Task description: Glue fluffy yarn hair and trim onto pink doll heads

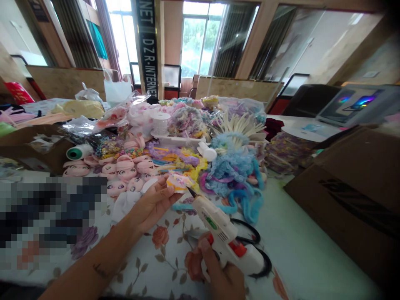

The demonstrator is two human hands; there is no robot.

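Note:
My left hand [154, 202] pinches a small pink and yellow ruffled trim piece [178, 182] between thumb and fingers. My right hand [218, 271] grips a white glue gun [225, 231] by its handle, one finger on the orange trigger. The dark nozzle [191, 192] points up-left and sits just below the trim piece, almost touching it. Both hands hover above a floral tablecloth [162, 254].
Several pink doll faces [125, 171] lie left of my left hand. Blue lace trim [237, 175] and heaps of colourful ribbons and bags fill the table behind. A black cord [250, 233] loops by the gun. A cardboard box [353, 200] stands right; another box [28, 146] left.

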